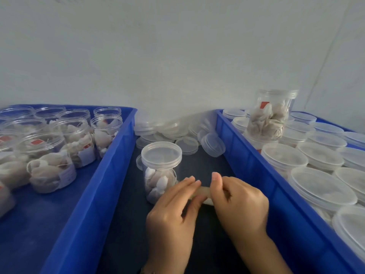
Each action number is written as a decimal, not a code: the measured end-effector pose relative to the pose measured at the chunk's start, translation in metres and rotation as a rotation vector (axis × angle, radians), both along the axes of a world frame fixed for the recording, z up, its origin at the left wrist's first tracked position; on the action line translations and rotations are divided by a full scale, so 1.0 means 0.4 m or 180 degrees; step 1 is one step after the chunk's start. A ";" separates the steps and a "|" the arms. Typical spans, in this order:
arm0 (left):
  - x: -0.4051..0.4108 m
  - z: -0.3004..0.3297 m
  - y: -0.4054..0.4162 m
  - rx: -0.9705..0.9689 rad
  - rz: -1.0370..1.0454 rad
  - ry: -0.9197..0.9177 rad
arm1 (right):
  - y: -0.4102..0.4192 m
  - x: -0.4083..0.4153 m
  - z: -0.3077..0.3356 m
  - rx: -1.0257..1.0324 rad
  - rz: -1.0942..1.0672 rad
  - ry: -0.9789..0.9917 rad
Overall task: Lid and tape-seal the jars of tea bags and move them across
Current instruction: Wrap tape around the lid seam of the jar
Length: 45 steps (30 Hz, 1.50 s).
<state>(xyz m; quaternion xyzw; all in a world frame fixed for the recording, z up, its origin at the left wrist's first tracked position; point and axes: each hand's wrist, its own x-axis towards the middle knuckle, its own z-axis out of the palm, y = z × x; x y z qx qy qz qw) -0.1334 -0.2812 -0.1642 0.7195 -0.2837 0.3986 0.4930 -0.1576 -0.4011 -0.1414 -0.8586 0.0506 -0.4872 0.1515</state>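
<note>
A clear jar of tea bags (pixel 159 171) with its lid on stands upright on the dark table between two blue crates. Just right of it and nearer to me, both hands hold a roll of clear tape (pixel 203 194). My left hand (pixel 173 210) grips the roll's left side with fingers curled over it. My right hand (pixel 239 202) pinches the roll's right side, thumb on top. Most of the roll is hidden by the hands. A pile of loose clear lids (pixel 177 133) lies behind the jar.
The blue crate on the left (pixel 110 155) holds several open jars of tea bags (pixel 59 143). In the blue crate on the right (pixel 254 167) stand several lidded jars (pixel 320 186), with one more jar (pixel 270 115) stacked on top at the back. A white wall rises behind.
</note>
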 end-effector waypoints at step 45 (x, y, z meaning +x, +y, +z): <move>0.014 0.078 0.037 -0.2735 -0.2093 0.5115 | -0.015 0.013 -0.040 0.0156 -0.0011 -0.0497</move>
